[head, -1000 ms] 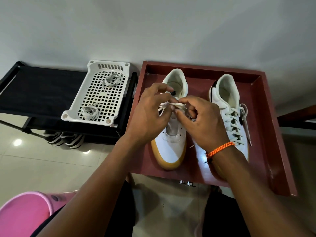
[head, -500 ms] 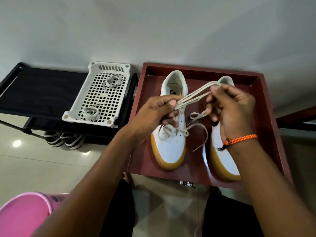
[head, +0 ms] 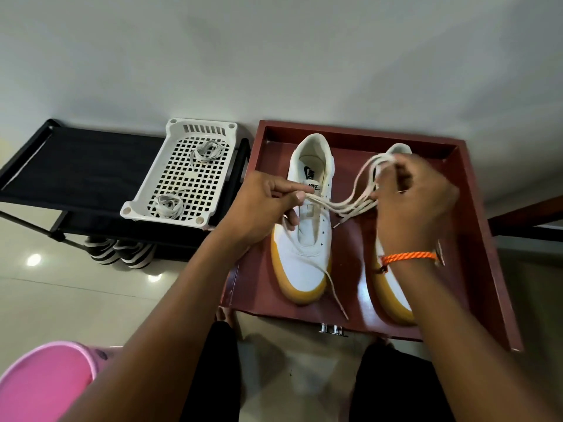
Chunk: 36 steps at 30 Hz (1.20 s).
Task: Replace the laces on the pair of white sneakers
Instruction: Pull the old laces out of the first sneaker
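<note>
Left hand [head: 262, 205] and right hand [head: 414, 205] — both pinching the lace [head: 344, 205].

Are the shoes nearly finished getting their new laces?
Not nearly. The left shoe has its old lace out, with empty holes. That lace is pinched between the left hand and right hand. Two coiled laces wait in the white basket. Whether the right shoe is unlaced is hidden by the hand; no new laces are in.
</note>
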Tool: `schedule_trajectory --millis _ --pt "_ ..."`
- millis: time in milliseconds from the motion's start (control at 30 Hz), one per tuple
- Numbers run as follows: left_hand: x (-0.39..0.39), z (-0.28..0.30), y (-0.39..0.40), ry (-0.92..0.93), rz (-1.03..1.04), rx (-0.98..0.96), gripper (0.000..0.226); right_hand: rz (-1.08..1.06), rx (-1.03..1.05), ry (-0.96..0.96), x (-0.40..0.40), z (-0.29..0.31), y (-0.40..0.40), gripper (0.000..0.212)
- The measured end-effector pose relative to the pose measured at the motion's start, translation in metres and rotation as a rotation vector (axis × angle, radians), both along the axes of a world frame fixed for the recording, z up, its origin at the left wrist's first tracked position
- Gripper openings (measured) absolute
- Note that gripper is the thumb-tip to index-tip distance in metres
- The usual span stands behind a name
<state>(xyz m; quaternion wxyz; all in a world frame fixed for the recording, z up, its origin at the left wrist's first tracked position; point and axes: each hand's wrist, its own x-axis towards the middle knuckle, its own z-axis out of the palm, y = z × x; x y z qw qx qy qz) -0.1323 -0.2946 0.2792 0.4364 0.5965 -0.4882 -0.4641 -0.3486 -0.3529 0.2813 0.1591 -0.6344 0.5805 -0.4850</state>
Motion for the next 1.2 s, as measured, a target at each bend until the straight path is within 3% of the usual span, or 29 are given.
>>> schedule_trajectory --millis 67,133,267,400,467,533,833,1033,1200 --pt "-0.008 0.005 -0.001 0.079 0.033 -0.036 0.018 0.314 0.005 0.098 0.019 -0.004 0.015 0.014" --pt "-0.010 0.009 -0.001 0.150 0.101 -0.060 0.017 0.478 0.043 0.175 0.034 -0.012 0.027 0.013" --pt "-0.007 0.015 0.011 0.211 0.216 -0.101 0.017 0.584 0.219 0.099 0.047 -0.012 0.040 0.013" --pt "-0.003 0.018 0.026 0.227 0.259 -0.091 0.015 0.627 0.245 0.380 0.050 -0.015 0.053 0.036" --pt "-0.001 0.023 0.030 0.253 0.254 -0.090 0.015 0.604 0.202 0.438 0.051 -0.018 0.057 0.030" --pt "0.002 0.031 0.031 0.273 0.245 -0.093 0.015 0.587 0.190 0.380 0.052 -0.015 0.059 0.016" --pt "0.077 0.061 0.065 0.061 0.167 0.056 0.012 0.663 0.272 0.211 0.075 0.032 0.076 0.013" --pt "0.141 0.056 0.117 -0.046 0.212 0.110 0.009 0.851 0.411 0.043 0.136 0.057 0.101 0.007" --pt "0.179 0.031 0.172 0.030 0.289 0.073 0.014 0.984 0.605 -0.145 0.204 0.066 0.131 0.002"
